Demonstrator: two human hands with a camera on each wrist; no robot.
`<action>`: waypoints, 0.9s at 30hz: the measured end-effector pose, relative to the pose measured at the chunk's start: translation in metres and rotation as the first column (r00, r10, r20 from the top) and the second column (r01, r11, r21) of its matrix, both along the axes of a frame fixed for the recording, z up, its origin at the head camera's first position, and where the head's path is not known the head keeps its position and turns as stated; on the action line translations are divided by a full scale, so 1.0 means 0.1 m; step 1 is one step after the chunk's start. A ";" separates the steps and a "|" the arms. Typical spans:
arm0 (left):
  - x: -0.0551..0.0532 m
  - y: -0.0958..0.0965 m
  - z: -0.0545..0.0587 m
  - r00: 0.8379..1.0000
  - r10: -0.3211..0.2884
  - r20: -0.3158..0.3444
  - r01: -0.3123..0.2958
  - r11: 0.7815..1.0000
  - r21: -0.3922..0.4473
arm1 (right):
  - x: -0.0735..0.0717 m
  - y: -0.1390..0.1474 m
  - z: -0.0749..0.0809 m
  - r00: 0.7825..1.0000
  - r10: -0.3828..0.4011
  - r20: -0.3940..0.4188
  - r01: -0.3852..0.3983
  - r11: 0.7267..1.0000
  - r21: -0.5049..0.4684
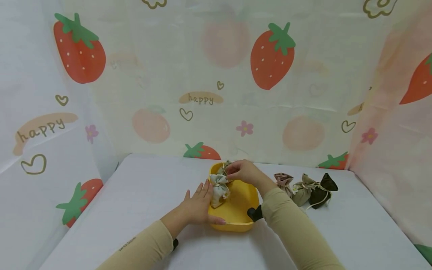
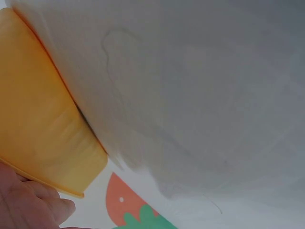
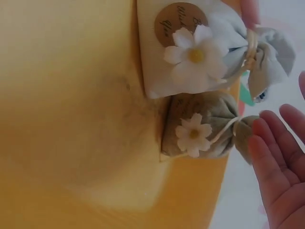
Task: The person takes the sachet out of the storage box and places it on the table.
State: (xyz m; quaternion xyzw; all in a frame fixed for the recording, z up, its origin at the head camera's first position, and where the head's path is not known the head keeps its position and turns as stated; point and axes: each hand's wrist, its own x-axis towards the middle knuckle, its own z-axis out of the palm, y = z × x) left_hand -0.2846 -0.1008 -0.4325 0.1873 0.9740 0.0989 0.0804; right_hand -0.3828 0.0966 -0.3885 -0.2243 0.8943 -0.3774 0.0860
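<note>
A yellow plastic tub [image 1: 241,200] stands on the table with two small drawstring sachets inside. The white sachet [image 1: 219,190], with a white flower and a round brown label, leans upright against the tub's left wall. Beside it, at the far end, leans a grey-green sachet [image 3: 200,126], also with a white flower. My left hand [image 1: 197,206] rests along the tub's left rim, fingers extended and thumb over the near rim. With fairly straight fingers, my right hand [image 1: 246,174] reaches over the far end; its fingertips [image 3: 257,133] are at the grey-green sachet's gathered top.
Right of the tub, three more sachets lie in a row on the white table: a pinkish-brown one [image 1: 284,182], an olive one [image 1: 303,191] and a dark one [image 1: 320,193]. A strawberry-printed cloth [image 1: 209,123] hangs behind the table and along its sides.
</note>
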 end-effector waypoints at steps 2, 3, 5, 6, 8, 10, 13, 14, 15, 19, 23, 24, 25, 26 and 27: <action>0.00 0.00 0.01 1.000 0.001 0.000 -0.001 1.000 -0.002 | -0.02 -0.02 -0.02 1.000 -0.009 0.017 0.008 1.000 0.015; 0.00 0.00 0.01 1.000 0.002 0.001 -0.002 1.000 -0.004 | -0.03 -0.02 -0.03 1.000 -0.013 0.026 0.013 1.000 0.021; 0.01 0.01 0.02 1.000 0.003 0.005 -0.003 1.000 -0.006 | -0.04 -0.04 -0.04 0.999 -0.014 0.041 0.013 1.000 0.027; 0.01 0.01 0.03 1.000 0.003 0.006 -0.003 1.000 -0.005 | -0.04 -0.05 -0.05 0.999 -0.015 0.048 0.013 0.999 0.031; 0.01 0.01 0.03 1.000 0.003 0.006 -0.003 1.000 -0.005 | -0.04 -0.06 -0.07 0.998 -0.008 0.057 0.006 0.999 0.038; 0.02 0.01 0.04 1.000 0.000 0.005 0.000 1.000 -0.001 | -0.05 -0.08 -0.09 0.998 -0.002 0.058 -0.001 0.999 0.047; 0.02 0.01 0.04 1.000 -0.003 0.000 0.003 1.000 0.000 | -0.05 -0.10 -0.12 0.998 0.007 0.056 -0.010 0.998 0.061; 0.01 0.01 0.03 1.000 -0.005 -0.002 0.005 1.000 0.000 | -0.05 -0.11 -0.13 0.999 0.009 0.049 -0.012 0.998 0.065; 0.01 0.01 0.03 1.000 -0.006 -0.002 0.006 1.000 0.001 | -0.06 -0.12 -0.14 0.999 0.008 0.046 -0.011 0.998 0.066; 0.01 0.01 0.02 1.000 -0.007 -0.002 0.007 1.000 0.006 | -0.04 -0.15 -0.15 0.999 -0.002 0.034 0.000 0.998 0.068; 0.02 0.01 0.04 1.000 -0.007 0.000 0.007 1.000 0.004 | -0.03 -0.17 -0.13 1.000 -0.015 0.027 0.013 0.998 0.063; 0.02 0.01 0.04 1.000 -0.007 0.000 0.007 1.000 0.004 | -0.03 -0.17 -0.13 1.000 -0.011 0.019 0.010 0.998 0.063; 0.03 0.01 0.05 1.000 -0.007 0.002 0.007 1.000 0.001 | -0.03 -0.17 -0.13 1.000 -0.011 0.021 0.010 0.998 0.060; 0.03 0.01 0.05 1.000 -0.006 0.002 0.006 1.000 0.001 | -0.03 -0.17 -0.12 1.000 -0.013 0.017 0.012 0.998 0.060; 0.03 0.01 0.05 1.000 -0.006 0.003 0.006 1.000 0.000 | -0.03 -0.17 -0.12 1.000 -0.012 0.014 0.012 0.998 0.059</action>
